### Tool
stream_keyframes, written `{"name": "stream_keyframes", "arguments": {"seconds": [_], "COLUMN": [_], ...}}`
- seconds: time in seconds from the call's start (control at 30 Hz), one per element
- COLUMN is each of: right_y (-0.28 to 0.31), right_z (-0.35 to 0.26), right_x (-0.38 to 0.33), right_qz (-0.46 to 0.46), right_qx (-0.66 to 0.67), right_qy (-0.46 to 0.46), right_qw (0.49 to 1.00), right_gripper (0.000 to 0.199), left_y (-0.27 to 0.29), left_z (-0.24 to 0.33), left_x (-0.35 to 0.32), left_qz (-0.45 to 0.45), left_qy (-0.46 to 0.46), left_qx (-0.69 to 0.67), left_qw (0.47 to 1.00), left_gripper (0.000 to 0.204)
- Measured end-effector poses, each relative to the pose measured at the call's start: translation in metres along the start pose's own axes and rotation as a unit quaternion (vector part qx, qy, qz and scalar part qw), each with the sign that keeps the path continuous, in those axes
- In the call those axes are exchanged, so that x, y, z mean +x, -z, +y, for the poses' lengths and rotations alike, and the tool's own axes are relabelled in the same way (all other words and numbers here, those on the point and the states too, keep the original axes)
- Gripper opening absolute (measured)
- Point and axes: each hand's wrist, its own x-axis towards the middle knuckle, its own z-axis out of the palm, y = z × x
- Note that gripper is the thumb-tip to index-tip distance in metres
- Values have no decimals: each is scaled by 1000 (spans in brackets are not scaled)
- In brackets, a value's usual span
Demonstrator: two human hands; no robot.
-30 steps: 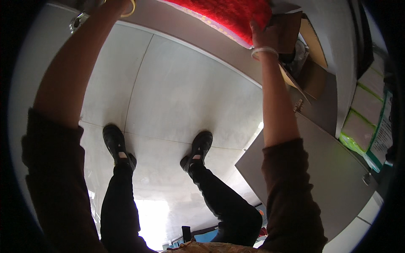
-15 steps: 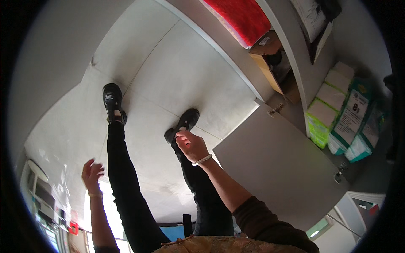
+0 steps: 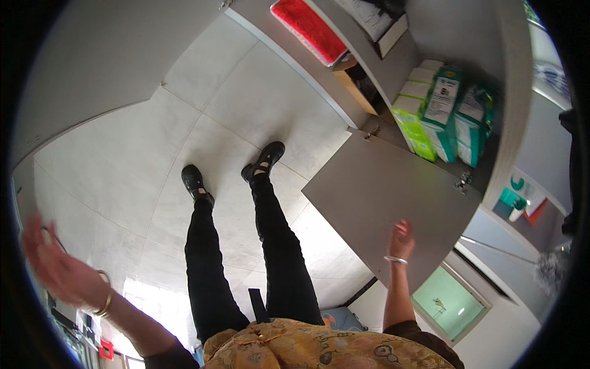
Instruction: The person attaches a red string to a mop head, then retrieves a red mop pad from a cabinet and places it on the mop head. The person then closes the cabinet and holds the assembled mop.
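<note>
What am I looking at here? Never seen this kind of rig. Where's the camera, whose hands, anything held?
There is no machine: a person wears a wide fisheye camera on the head, looking down, so straight edges bend near the rim. You see their own body from above: black trousers, black shoes on a pale tiled floor, and a patterned yellow top at the lower edge.

The left hand, blurred, is raised out to the side with a gold bangle on the wrist. The right hand, with a pale bangle, is up in front of an open grey cupboard door. Both hands are open and hold nothing; whether the right one touches the door I cannot tell.

Inside the cupboard stand green and white packages. On a lower shelf lies a red cloth.
</note>
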Motion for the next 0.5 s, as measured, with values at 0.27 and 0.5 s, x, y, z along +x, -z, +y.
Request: {"name": "stream_keyframes", "arguments": {"seconds": [0.27, 0.5], "right_y": [143, 86], "right_z": [118, 166], "right_x": [-66, -86], "right_qz": [171, 40], "right_qx": [-216, 151], "right_qy": [-142, -341], "right_qw": [951, 927], "right_gripper": [49, 56], "left_y": [56, 28], "left_z": [31, 68], "left_x": [153, 151], "left_qz": [40, -128], "left_qy": [-207, -19], "left_qx": [72, -56], "left_qw": [975, 990], "left_gripper": [35, 50]}}
